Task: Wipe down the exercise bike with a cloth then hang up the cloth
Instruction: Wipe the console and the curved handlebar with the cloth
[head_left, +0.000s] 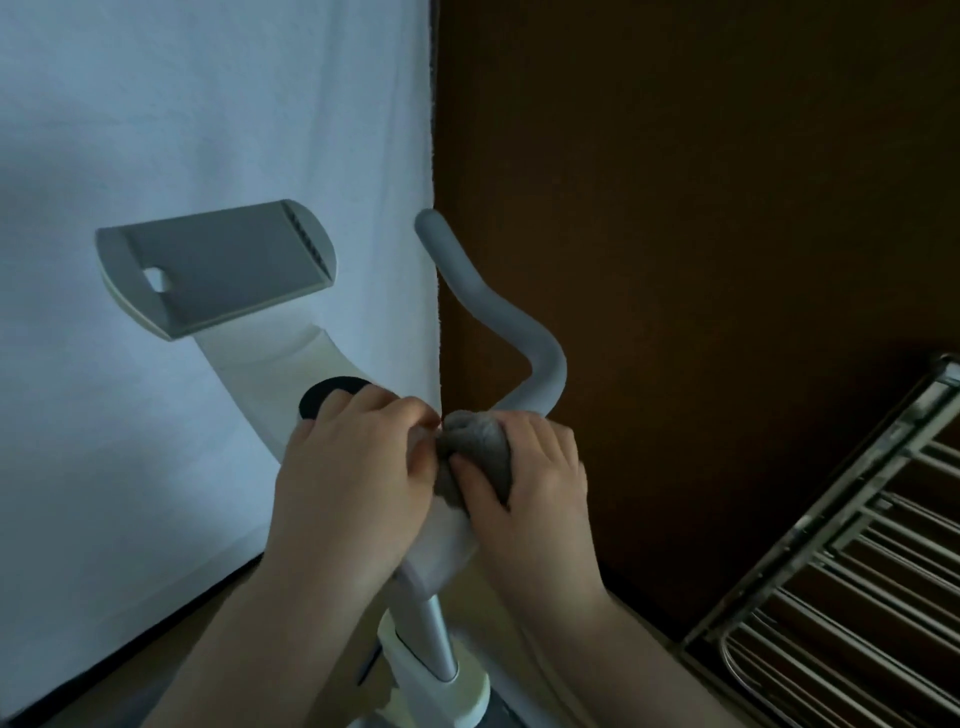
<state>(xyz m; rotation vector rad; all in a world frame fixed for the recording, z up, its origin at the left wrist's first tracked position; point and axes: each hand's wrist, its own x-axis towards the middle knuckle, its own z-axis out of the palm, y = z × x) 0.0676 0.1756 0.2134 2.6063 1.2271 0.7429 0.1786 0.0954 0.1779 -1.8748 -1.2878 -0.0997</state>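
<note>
While both hands (358, 462) (535, 467) grip the cloth (475, 441), a drying rack (831, 571) stands right.

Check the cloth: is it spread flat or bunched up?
Bunched up. The grey cloth is a crumpled wad gripped by the right hand and pinched by the left hand.

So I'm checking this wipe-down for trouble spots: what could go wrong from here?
1. The cloth is bunched into a wad between the left hand and right hand, so it may wipe only a narrow strip of the bike.
2. The handlebar and tray lie beyond the hands and could be skipped.
3. The white sheet hangs close behind; the cloth might snag or smear it.
</note>
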